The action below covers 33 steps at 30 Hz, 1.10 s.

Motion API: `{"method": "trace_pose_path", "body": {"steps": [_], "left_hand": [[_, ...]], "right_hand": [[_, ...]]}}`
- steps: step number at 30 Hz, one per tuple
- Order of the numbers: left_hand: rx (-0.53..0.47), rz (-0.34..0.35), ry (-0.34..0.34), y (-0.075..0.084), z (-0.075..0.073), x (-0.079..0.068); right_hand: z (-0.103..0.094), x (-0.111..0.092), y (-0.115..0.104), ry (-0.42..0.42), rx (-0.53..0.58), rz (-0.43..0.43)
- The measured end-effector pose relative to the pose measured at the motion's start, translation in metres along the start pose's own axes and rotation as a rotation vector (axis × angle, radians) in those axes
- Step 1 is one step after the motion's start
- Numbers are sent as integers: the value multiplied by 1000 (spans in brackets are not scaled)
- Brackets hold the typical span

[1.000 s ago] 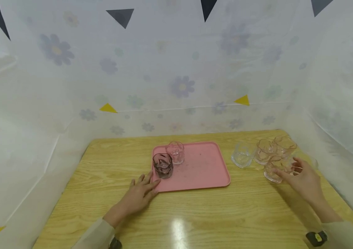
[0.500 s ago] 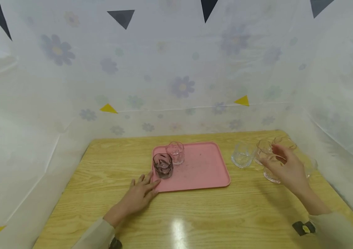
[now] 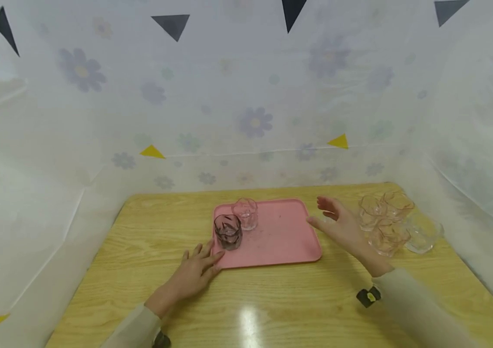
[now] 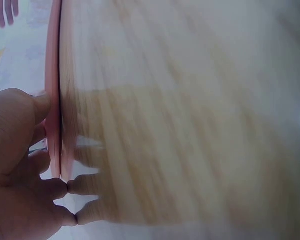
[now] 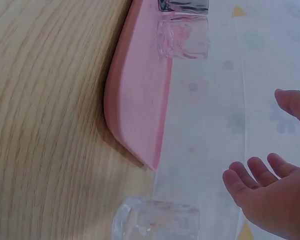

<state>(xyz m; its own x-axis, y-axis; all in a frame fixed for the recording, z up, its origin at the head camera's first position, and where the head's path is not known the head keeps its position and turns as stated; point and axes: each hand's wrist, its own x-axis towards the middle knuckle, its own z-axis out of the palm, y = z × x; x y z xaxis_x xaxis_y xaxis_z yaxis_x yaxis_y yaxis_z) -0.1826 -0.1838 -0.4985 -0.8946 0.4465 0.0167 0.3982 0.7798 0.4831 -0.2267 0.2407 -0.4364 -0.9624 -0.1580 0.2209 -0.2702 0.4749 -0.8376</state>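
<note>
The right hand (image 3: 343,229), thumb and fingers apart and empty, is near the clear rounded glass cup (image 5: 160,222) beside the pink rectangular plastic tray (image 3: 281,241), which the left hand (image 3: 193,274) touches with spread fingers, so a low sideways sweep might tip this cup

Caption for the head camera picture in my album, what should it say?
A dark glass and a lighter glass share a pink tray, left hand at its edge.

Clear glass (image 5: 157,222) mostly hidden behind R hand (image 3: 341,228), head view; btm edge crops it, R wrist view.
</note>
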Motion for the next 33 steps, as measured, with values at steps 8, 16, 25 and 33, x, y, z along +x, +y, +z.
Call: {"method": "trace_pose_path", "body": {"steps": [8,16,25,33], "left_hand": [[-2,-4,-5,2,-2,0],[5,-6,-6,4,-3,-2],[-4,-12,-10,4,-2,-3],[11,-11,-8,3,-2,-1]], "right_hand": [[39,22,1,-47,59,-48],[72,39,-2,-92,84,-40],[103,55,-6,-133,45,-38],[124,67,-9,-193,65,-2]]}}
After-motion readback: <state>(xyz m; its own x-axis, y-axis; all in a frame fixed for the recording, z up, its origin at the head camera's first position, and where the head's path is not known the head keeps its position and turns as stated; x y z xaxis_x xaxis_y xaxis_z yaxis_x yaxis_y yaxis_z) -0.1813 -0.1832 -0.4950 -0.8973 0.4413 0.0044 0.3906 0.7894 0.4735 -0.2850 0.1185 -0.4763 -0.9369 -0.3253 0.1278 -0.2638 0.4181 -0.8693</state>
